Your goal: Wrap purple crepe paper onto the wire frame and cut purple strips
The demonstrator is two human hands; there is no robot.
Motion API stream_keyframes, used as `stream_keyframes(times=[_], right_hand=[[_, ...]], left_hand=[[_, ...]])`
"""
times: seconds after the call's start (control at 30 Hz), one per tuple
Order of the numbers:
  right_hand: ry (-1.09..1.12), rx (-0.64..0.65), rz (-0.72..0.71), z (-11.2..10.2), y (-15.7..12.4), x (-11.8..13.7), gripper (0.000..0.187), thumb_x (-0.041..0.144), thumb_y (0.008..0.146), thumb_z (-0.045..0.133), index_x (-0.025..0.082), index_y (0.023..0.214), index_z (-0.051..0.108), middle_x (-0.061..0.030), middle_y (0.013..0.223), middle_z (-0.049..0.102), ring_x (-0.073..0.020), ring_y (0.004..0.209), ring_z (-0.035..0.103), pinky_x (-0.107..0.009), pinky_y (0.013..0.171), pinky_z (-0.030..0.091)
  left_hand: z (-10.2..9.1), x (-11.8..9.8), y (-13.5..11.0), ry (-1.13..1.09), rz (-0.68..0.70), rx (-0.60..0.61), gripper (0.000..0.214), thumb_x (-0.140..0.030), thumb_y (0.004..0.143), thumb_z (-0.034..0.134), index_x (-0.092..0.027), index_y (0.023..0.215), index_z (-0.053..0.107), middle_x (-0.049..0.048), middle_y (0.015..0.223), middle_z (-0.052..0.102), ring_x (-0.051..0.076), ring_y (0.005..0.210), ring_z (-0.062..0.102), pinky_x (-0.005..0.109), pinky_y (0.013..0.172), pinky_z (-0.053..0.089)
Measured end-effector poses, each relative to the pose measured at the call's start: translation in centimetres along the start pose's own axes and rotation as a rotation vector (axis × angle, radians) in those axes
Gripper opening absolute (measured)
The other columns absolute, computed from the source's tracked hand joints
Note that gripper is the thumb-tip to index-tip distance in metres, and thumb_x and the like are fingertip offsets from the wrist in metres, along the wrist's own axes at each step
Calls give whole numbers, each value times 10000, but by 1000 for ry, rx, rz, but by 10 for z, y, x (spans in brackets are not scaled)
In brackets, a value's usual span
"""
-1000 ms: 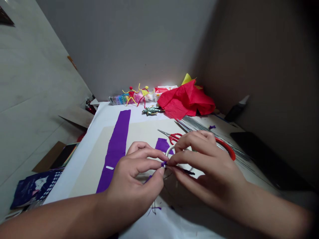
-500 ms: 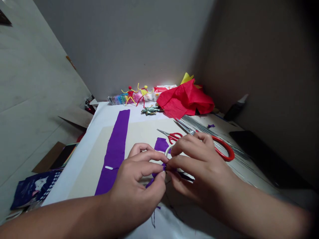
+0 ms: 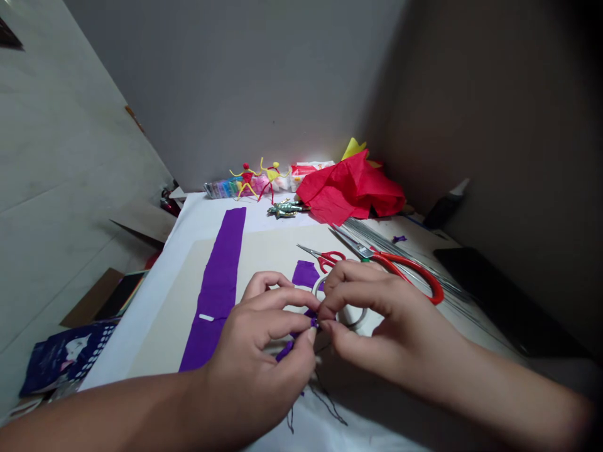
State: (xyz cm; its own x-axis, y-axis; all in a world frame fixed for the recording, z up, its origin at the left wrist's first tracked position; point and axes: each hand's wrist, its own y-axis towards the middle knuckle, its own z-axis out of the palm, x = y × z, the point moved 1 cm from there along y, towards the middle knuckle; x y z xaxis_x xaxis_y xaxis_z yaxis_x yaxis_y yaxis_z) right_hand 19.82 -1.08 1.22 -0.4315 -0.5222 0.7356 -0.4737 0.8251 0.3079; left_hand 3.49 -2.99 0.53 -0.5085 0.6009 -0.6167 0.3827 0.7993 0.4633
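Observation:
My left hand [image 3: 261, 351] and my right hand [image 3: 377, 326] meet over the table, fingertips pinched together on a small purple paper-wrapped wire piece [image 3: 311, 321]. A bit of purple paper [image 3: 285, 350] hangs under my left thumb, and thin dark wires [image 3: 325, 402] trail down below the hands. Behind my fingers lies a white tape ring [image 3: 351, 317], partly hidden. A long purple paper strip [image 3: 219, 282] lies to the left of my left hand. A small purple square [image 3: 305, 274] lies just beyond the hands.
Small red scissors [image 3: 327, 256] and large red-handled scissors [image 3: 400, 267] lie behind the hands beside a bundle of thin wires [image 3: 424, 263]. Crumpled red paper [image 3: 351, 188], two wire figures [image 3: 259, 176] and a dark bottle [image 3: 447, 204] stand at the back. A dark tablet [image 3: 499, 301] lies right.
Both hands dropped slightly toward me and my right fingers curled lower, uncovering more of the large scissors and the tape ring. More dark wire shows below the hands.

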Motion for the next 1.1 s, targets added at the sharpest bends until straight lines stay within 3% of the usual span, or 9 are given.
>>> stream_keyframes(times=[0.3, 0.7, 0.87, 1.1], right_hand=[[78, -40, 35, 4, 2, -2, 141, 29, 660, 570, 162, 642, 614, -4, 674, 545, -132, 656, 518, -286, 617, 402], [-76, -80, -92, 0, -2, 3, 115, 86, 736, 581, 182, 723, 643, -7, 734, 556, -145, 742, 514, -346, 773, 369], [-86, -40, -130, -2, -2, 2, 110, 83, 737, 594, 183, 740, 638, -10, 758, 572, -149, 761, 514, -350, 768, 360], [-88, -95, -166, 2, -3, -1, 110, 94, 754, 591, 190, 769, 642, -20, 777, 569, -156, 774, 515, -358, 756, 368]], left_hand=[[0, 2, 2, -2, 19, -45, 218, -9, 708, 547, -157, 639, 691, 37, 819, 696, 167, 842, 566, 363, 848, 421], [0, 5, -1, 19, 66, -74, 232, 1, 697, 547, -191, 658, 671, 17, 803, 679, 165, 806, 556, 386, 862, 408], [-1, 5, -2, -14, 24, -59, 204, -10, 697, 560, -173, 655, 677, 33, 807, 677, 174, 825, 561, 400, 872, 402], [-3, 4, -1, -78, -75, -69, 176, -48, 706, 568, -164, 636, 680, 53, 796, 682, 200, 866, 549, 389, 814, 451]])
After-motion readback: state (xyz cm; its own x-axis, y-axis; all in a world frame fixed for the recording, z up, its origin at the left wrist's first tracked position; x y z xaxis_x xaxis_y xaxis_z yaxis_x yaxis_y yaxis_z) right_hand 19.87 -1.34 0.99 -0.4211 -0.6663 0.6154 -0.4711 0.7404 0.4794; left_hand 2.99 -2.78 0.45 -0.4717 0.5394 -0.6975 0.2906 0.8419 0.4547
